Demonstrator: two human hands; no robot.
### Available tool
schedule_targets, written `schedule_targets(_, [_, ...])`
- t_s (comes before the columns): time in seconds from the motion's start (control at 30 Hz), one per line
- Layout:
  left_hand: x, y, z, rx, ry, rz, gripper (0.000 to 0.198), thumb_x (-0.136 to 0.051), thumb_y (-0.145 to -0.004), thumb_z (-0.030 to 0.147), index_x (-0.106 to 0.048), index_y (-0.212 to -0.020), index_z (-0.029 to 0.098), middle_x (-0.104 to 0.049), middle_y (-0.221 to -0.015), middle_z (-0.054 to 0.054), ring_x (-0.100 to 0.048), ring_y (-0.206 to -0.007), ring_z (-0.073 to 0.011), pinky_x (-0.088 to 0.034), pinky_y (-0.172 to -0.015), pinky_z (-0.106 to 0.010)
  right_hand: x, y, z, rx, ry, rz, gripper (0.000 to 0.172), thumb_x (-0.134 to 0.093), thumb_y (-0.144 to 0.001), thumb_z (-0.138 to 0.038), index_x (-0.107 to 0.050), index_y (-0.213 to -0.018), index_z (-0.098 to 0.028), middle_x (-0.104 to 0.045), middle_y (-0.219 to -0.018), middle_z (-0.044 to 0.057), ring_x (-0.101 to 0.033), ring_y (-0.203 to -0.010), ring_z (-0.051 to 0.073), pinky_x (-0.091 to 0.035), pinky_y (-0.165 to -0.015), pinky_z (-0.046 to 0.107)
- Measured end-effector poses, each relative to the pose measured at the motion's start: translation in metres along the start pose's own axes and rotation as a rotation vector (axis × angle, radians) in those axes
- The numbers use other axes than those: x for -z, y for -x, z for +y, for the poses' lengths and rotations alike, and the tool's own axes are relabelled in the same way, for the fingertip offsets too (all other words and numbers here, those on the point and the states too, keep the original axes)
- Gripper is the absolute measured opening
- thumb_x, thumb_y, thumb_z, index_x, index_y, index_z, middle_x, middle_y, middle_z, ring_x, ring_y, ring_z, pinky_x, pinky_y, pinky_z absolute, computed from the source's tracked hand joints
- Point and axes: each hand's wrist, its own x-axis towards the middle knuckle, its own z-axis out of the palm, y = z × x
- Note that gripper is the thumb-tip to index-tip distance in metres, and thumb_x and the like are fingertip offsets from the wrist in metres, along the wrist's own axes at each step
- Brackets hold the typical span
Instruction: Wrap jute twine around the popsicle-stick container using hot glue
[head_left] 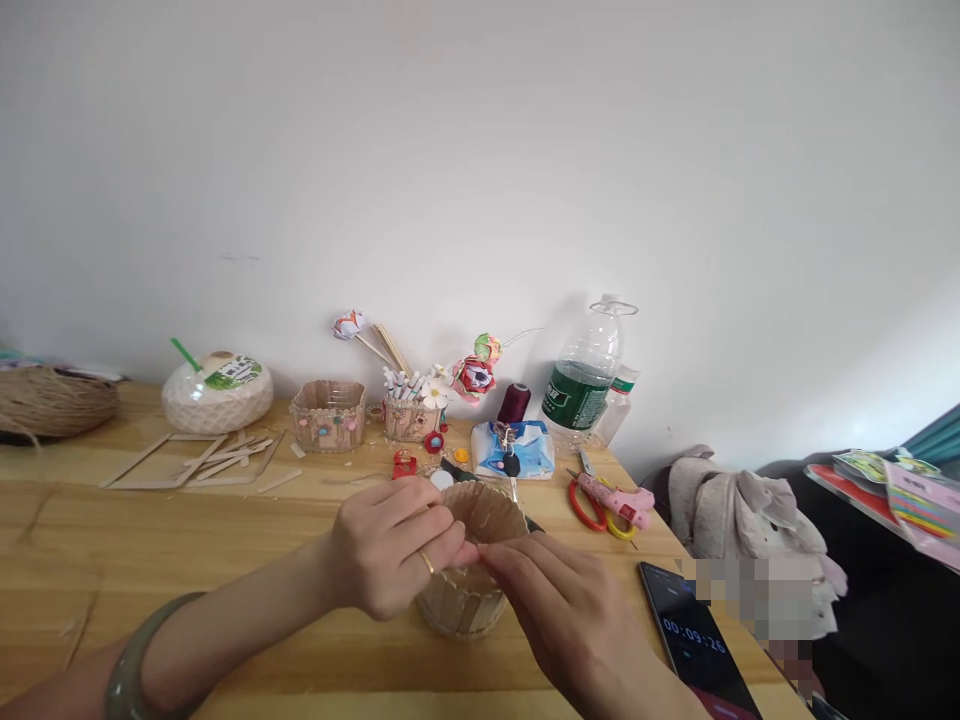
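A round pot covered with upright wooden craft sticks [463,612] stands on the wooden table in front of me, with a twine-like edging along its rim. My left hand [401,548], a gold ring on one finger, is above the pot's left side, with its fingers curled in a pinch. From the right, my right hand [559,600] reaches over the near rim with fingers pressed together. The fingertips of both hands meet over the pot's opening. Whatever is between them is too small or hidden to make out.
Behind the pot are a tissue pack [529,452], a small stick-covered box [328,418] and a large bottle [581,390]. Red-and-yellow scissors [589,508] and a pink glue gun [621,500] lie right. A phone [694,635] shows a timer near the table's right edge. Loose sticks [214,462] lie left.
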Motion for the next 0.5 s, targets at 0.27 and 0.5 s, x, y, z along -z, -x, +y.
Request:
schedule_targets(0.27, [-0.002, -0.003, -0.005, 0.004, -0.012, -0.101, 0.024, -0.06, -0.085, 0.019, -0.061, -0.062, 0.014, -0.058, -0.05, 0.001, -0.056, -0.06, -0.0156, -0.045, -0.053, -0.026, -0.005, -0.011, 0.008, 0.073, 0.217, -0.011, 0.02, -0.038, -0.092, -0.01, -0.055, -0.084, -0.016, -0.06, -0.066, 0.002, -0.052, -0.055, 0.013, -0.039, -0.05, 0.024])
schedule_targets(0.5, [-0.01, -0.001, -0.014, 0.209, 0.043, -0.235, 0.025, -0.054, -0.089, 0.023, -0.064, -0.068, 0.014, -0.064, -0.061, -0.001, -0.057, -0.062, -0.0162, -0.046, -0.055, -0.027, -0.023, -0.011, 0.029, -0.065, 0.301, 0.277, 0.017, -0.042, -0.083, -0.007, -0.046, -0.072, -0.021, -0.051, -0.059, -0.002, -0.048, -0.053, 0.012, -0.034, -0.048, 0.023])
